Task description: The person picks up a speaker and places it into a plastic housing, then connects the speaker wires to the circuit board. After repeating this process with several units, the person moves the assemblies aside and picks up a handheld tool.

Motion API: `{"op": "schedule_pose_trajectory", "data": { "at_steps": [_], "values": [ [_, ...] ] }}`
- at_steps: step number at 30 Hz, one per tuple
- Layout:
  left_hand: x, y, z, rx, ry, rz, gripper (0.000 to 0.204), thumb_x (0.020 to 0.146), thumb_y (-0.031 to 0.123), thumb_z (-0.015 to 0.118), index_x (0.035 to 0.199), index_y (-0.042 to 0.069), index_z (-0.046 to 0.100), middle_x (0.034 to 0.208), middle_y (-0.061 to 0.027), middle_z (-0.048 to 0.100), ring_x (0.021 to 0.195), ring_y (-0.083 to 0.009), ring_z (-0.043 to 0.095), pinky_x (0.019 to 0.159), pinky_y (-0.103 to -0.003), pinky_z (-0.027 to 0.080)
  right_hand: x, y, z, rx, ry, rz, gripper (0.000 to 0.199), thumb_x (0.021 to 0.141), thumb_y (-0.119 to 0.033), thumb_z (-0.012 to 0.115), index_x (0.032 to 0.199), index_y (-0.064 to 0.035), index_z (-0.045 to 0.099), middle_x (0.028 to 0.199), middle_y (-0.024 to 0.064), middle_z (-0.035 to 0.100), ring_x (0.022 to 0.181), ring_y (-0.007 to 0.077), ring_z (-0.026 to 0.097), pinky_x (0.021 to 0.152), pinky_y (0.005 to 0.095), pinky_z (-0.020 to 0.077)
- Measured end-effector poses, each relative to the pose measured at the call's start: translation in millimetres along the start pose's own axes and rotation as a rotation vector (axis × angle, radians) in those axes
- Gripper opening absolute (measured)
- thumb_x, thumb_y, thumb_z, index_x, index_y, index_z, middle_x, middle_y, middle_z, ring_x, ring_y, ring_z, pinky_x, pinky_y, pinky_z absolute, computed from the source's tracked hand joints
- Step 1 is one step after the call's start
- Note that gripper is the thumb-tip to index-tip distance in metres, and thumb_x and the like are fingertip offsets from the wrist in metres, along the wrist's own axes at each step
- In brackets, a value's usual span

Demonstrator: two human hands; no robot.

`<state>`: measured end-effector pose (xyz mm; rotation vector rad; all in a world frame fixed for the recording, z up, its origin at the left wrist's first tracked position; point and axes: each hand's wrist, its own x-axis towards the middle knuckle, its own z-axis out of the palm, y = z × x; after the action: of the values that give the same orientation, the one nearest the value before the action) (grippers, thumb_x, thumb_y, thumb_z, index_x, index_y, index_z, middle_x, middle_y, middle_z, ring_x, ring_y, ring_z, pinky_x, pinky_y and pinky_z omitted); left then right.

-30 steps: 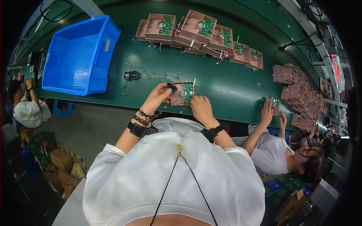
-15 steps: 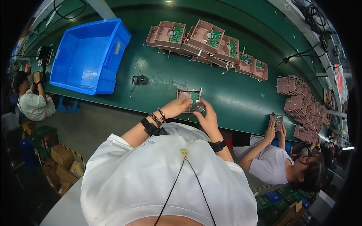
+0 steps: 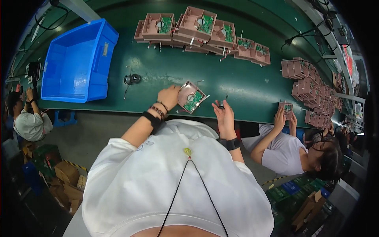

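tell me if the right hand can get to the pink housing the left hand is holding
Probably yes: the right hand is open, apart from the pink housing held tilted by the left hand, with only bare green table between them.

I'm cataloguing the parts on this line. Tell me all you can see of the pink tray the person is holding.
The pink tray is a shallow, squarish plastic-looking housing with raised walls. Inside lie a green circuit board and a round pale part. It is tilted, one corner toward the person, at the near edge of the green table. The left hand grips its left side; the right hand is open beside it, apart from it.
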<state>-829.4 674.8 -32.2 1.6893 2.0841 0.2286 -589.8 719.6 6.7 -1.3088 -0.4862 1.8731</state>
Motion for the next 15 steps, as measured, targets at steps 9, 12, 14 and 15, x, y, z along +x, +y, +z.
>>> {"op": "schedule_pose_trajectory", "data": {
  "at_steps": [9, 12, 14, 15],
  "values": [
    [27.6, 7.3, -2.2, 0.024, 0.009, 0.219, 0.016, 0.077, 0.02, 0.056, 0.091, 0.015, 0.061, 0.085, -0.0065, 0.063, 0.072, -0.029, 0.062, 0.062, -0.041, 0.05, -12.9, 22.8, 22.9, -0.301, -0.147, -0.08, 0.035, 0.087, -0.017, 0.057, 0.111, 0.0007, 0.04, 0.103, 0.0111, 0.051, 0.09, 0.0214, 0.06, 0.076, 0.0281, 0.048],
    [20.0, 11.5, -2.2, -0.016, 0.027, 0.16, 0.017, 0.077, 0.02, 0.056, 0.092, 0.014, 0.061, 0.084, -0.008, 0.064, 0.073, -0.03, 0.062, 0.064, -0.041, 0.05, -10.2, 18.2, 25.1, -0.226, -0.139, 0.017, 0.035, 0.087, -0.016, 0.058, 0.111, 0.001, 0.039, 0.104, 0.0109, 0.05, 0.088, 0.0207, 0.061, 0.075, 0.0281, 0.0485],
    [13.6, 9.6, 3.6, -0.147, 0.099, 0.072, 0.019, 0.076, 0.018, 0.057, 0.094, 0.011, 0.058, 0.083, -0.0105, 0.064, 0.075, -0.0319, 0.062, 0.063, -0.041, 0.05, -8.1, 15.1, 25.7, -0.158, -0.135, 0.082, 0.035, 0.086, -0.015, 0.058, 0.111, 0.0012, 0.039, 0.104, 0.0109, 0.049, 0.087, 0.0205, 0.061, 0.075, 0.0281, 0.0491],
    [10.5, 9.7, 6.9, -0.211, 0.134, 0.029, 0.021, 0.076, 0.018, 0.058, 0.095, 0.01, 0.057, 0.083, -0.0118, 0.064, 0.076, -0.0328, 0.062, 0.063, -0.041, 0.05, -6.9, 15.3, 26.2, -0.158, -0.137, 0.081, 0.035, 0.086, -0.015, 0.058, 0.111, 0.0012, 0.039, 0.104, 0.0109, 0.049, 0.087, 0.0205, 0.061, 0.075, 0.0281, 0.0491]
  ]
}}
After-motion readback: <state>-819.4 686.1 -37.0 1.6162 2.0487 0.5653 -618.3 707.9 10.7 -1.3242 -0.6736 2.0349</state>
